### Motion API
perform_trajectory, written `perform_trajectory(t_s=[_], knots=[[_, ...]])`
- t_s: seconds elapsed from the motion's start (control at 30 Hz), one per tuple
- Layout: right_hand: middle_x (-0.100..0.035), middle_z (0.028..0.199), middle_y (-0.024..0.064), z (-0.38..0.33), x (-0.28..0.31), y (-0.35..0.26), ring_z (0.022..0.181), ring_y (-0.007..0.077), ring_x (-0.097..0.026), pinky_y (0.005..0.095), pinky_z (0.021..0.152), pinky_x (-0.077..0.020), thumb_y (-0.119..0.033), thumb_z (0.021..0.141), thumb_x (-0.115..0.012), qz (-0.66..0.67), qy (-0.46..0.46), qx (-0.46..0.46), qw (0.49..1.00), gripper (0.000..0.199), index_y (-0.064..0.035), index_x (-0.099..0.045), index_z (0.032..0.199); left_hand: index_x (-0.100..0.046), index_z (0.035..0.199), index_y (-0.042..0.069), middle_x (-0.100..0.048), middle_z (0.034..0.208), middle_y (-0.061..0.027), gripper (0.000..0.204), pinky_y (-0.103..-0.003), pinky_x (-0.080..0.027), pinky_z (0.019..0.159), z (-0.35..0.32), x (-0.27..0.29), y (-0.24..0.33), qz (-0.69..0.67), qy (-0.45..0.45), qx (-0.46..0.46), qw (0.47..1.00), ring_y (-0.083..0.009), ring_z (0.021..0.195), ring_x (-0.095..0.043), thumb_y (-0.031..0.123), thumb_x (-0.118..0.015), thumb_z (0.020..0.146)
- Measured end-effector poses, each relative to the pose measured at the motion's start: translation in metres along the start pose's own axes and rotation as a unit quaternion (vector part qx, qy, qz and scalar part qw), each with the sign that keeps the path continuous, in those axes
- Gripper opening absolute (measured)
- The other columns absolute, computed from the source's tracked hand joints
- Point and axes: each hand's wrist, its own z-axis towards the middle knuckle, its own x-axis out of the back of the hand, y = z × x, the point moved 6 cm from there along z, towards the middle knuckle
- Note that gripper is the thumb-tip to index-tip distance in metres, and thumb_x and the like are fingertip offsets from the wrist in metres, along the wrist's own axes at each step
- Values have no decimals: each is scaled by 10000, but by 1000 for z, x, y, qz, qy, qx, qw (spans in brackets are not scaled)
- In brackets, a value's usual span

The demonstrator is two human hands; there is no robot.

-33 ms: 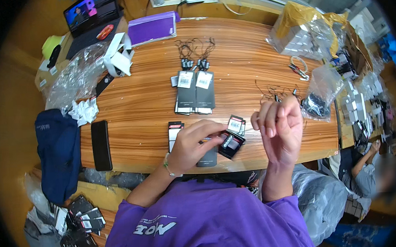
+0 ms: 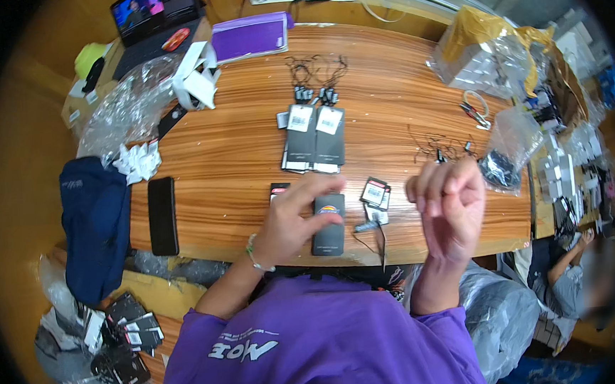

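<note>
My left hand (image 2: pixel 292 221) hovers over the near edge of the table, thumb and forefinger apart with nothing between them. Beside its thumb lies a dark grey hang tag (image 2: pixel 330 237) with a small coloured emblem. Partly covered by that hand is another tag (image 2: pixel 277 190). My right hand (image 2: pixel 451 207) is raised further right, its fingers curled in; anything inside them is hidden. Between the hands a thin dark card (image 2: pixel 381 244) shows edge-on, near a black cord and a small grey piece (image 2: pixel 367 226). Just beyond are small black tags with white labels (image 2: pixel 375 193).
Two stacks of corded grey tags (image 2: pixel 315 138) lie mid-table. Loose black cords (image 2: pixel 443 147), a clear bag (image 2: pixel 502 168) and snips (image 2: pixel 475 114) are to the right. A phone (image 2: pixel 162 216) and dark blue cloth (image 2: pixel 96 232) lie left. Another person (image 2: pixel 570 273) sits at far right.
My left hand has let go of the black card, and its fingers have parted. That card now appears edge-on, lower and to the right. The whole view has shifted slightly.
</note>
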Motion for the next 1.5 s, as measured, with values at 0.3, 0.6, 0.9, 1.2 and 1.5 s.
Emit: perform_trajectory(t_s=[0.3,0.6,0.9,1.2,1.5], knots=[[-547,709,122,-5,20,-23,673,216,-510,332,638,-418,-17,821,-523,-85,61,57,993,190,-23,-445,994,-484,1207,61,-422,1201,-123,640,-375,-334,966,-42,59,-73,315,-65,192,927,-288,1142,-393,246,-744,652],[-573,742,141,-5,14,-11,673,176,-554,279,618,-452,48,820,-508,-167,58,-4,984,212,-8,-453,1017,-533,1109,4,-590,930,-67,373,-244,-469,748,-42,63,-67,58,53,266,961,-134,842,-582,49,-659,761],[-526,641,41,-7,-32,40,555,82,-489,216,492,-386,67,789,-550,-390,-45,-85,916,260,-4,-461,1022,-607,900,-24,-634,827,-66,187,-223,-511,682,3,29,18,5,135,61,989,-109,763,-617,-55,-668,726],[-571,681,84,-7,-28,41,599,113,-555,231,532,-446,67,791,-544,-418,-28,-68,905,246,11,-445,1009,-628,885,-8,-648,844,-72,154,-231,-512,659,12,18,26,-3,131,34,991,-111,752,-624,-31,-661,737],[-589,729,82,-11,-23,43,656,93,-557,223,561,-448,64,805,-530,-379,0,-90,921,241,8,-431,1017,-635,910,7,-653,816,-71,162,-225,-512,595,15,15,31,19,122,0,992,-123,714,-627,-17,-641,751]])
